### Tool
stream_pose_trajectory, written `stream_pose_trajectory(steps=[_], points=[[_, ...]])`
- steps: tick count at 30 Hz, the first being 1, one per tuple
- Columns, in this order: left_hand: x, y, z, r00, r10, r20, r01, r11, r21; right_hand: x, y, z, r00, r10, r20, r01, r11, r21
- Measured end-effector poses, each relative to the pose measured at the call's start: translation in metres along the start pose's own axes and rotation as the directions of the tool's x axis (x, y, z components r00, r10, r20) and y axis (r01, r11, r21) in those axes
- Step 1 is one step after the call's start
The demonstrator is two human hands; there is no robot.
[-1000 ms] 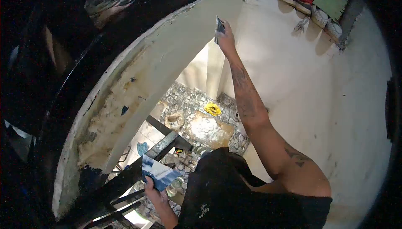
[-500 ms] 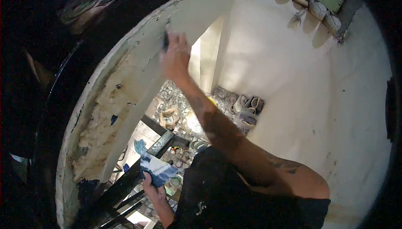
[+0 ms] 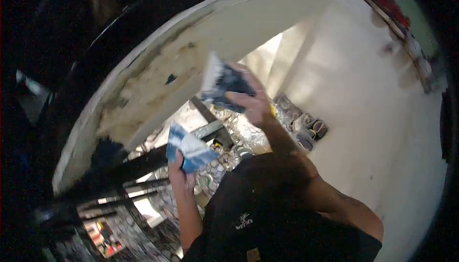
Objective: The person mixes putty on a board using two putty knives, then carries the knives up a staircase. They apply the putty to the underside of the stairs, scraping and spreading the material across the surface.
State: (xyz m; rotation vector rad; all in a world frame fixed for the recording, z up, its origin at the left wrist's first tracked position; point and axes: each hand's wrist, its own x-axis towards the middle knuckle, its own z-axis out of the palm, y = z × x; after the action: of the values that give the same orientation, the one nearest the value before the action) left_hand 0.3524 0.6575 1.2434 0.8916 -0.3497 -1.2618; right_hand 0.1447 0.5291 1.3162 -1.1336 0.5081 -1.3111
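Note:
My right hand (image 3: 251, 94) grips a dark blue putty spreader (image 3: 232, 82) with white paste along its blurred edge. It is in mid-air in front of the curved wall edge (image 3: 248, 18). Below it, my left hand (image 3: 181, 171) holds up a blue, roughly triangular putty spreader (image 3: 191, 149) smeared with white putty, thumb on its near side. The two spreaders are apart. A rough brownish patch (image 3: 153, 73) with a small dark spot marks the pale wall surface on the left.
Dark beams (image 3: 153, 161) cross below the wall. Stone-patterned floor (image 3: 167, 214) lies far down. Several shoes (image 3: 308, 130) rest by the white wall (image 3: 354, 94) at right. A ledge with red cloth (image 3: 392, 8) runs along the upper right.
My right hand has come away from the wall surface and down toward the left one, turning its spreader's face into view. The left hand still holds its spreader; the view has shifted.

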Motion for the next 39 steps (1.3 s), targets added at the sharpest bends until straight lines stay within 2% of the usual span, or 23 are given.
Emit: stream_pose_trajectory(steps=[1,4,7,9,10,12,13,14,16,17,21,23,24,25,26,27,28,29,31,33,35,37,39], points=[[0.002,0.000,0.005,1.000,0.012,0.028,-0.011,0.999,-0.036,-0.010,-0.002,-0.005,0.998,0.054,0.033,-0.058,0.986,0.158],[0.014,-0.001,0.015,0.998,0.052,-0.030,-0.053,0.997,-0.060,-0.037,0.009,0.001,0.994,0.093,0.063,-0.092,0.996,-0.016],[0.015,-0.003,0.020,0.988,0.074,-0.138,-0.066,0.996,0.062,-0.057,0.041,0.004,0.976,0.153,0.156,-0.165,0.984,0.064],[0.018,-0.010,0.015,0.983,0.104,-0.149,-0.105,0.994,-0.002,-0.064,0.064,0.006,0.963,0.229,0.142,-0.240,0.969,0.063],[0.018,-0.011,0.010,0.981,0.085,-0.172,-0.083,0.996,0.018,-0.063,0.071,0.010,0.919,0.365,0.147,-0.389,0.899,0.199],[0.019,-0.012,0.005,0.983,0.031,-0.183,-0.022,0.999,0.050,-0.050,0.090,0.001,0.843,0.398,0.362,-0.460,0.882,0.103],[0.016,-0.009,0.012,0.964,-0.012,-0.264,0.039,0.994,0.097,-0.048,0.083,0.003,0.855,0.277,0.439,-0.250,0.961,-0.118],[0.017,-0.009,0.017,0.978,-0.005,-0.208,0.021,0.997,0.076,-0.045,0.075,0.005,0.849,0.150,0.507,0.009,0.955,-0.297],[0.020,-0.013,0.015,0.995,-0.008,-0.104,0.010,1.000,0.014,-0.053,0.062,0.006,0.832,-0.105,0.544,0.410,0.778,-0.477],[0.023,-0.018,0.010,0.998,-0.014,-0.055,0.013,1.000,-0.026,-0.054,0.074,-0.007,0.797,-0.147,0.586,0.483,0.737,-0.473],[0.021,-0.027,0.002,0.991,-0.093,-0.101,0.089,0.995,-0.038,-0.052,0.076,-0.036,0.817,0.212,0.536,0.277,0.672,-0.687],[0.007,-0.029,0.009,0.998,-0.047,0.034,0.046,0.998,0.031,-0.077,0.156,-0.113,0.783,0.205,0.588,0.276,0.733,-0.622],[0.009,-0.055,-0.033,0.934,0.171,0.315,-0.332,0.743,0.582,-0.126,0.191,-0.166,0.902,0.310,0.300,0.077,0.569,-0.819],[0.006,-0.079,-0.073,0.747,0.366,0.555,-0.629,0.119,0.768,-0.131,0.193,-0.180,0.907,0.373,0.196,-0.046,0.550,-0.834],[0.004,-0.092,-0.071,0.805,0.332,0.492,-0.576,0.236,0.783,-0.127,0.174,-0.165,0.914,0.387,0.125,-0.116,0.543,-0.832],[0.013,-0.101,-0.050,0.895,0.232,0.380,-0.441,0.576,0.688,-0.112,0.149,-0.141,0.917,0.386,0.104,-0.136,0.547,-0.826],[0.030,-0.094,-0.026,0.965,0.067,0.253,-0.174,0.886,0.429,-0.095,0.132,-0.115,0.913,0.390,0.121,-0.129,0.557,-0.820],[0.038,-0.078,-0.006,0.974,-0.097,0.207,0.072,0.989,0.128,-0.083,0.122,-0.092,0.903,0.398,0.160,-0.105,0.568,-0.817],[0.036,-0.060,0.007,0.952,-0.156,0.262,0.189,0.976,-0.106,-0.060,0.121,-0.055,0.869,0.422,0.259,-0.043,0.586,-0.809],[0.031,-0.059,0.007,0.954,-0.168,0.247,0.209,0.966,-0.150,-0.050,0.118,-0.040,0.857,0.424,0.294,-0.021,0.598,-0.801],[0.032,-0.057,0.001,0.947,-0.115,0.300,0.133,0.990,-0.041,-0.041,0.109,-0.036,0.869,0.407,0.282,-0.028,0.609,-0.793],[0.015,-0.028,-0.013,0.982,-0.110,0.152,0.127,0.986,-0.105,-0.030,0.109,-0.030,0.892,0.386,0.234,-0.069,0.629,-0.774],[0.062,-0.101,-0.085,0.988,0.016,0.155,-0.047,0.979,0.200,-0.027,0.091,-0.072,0.934,0.345,0.088,-0.176,0.664,-0.727]])
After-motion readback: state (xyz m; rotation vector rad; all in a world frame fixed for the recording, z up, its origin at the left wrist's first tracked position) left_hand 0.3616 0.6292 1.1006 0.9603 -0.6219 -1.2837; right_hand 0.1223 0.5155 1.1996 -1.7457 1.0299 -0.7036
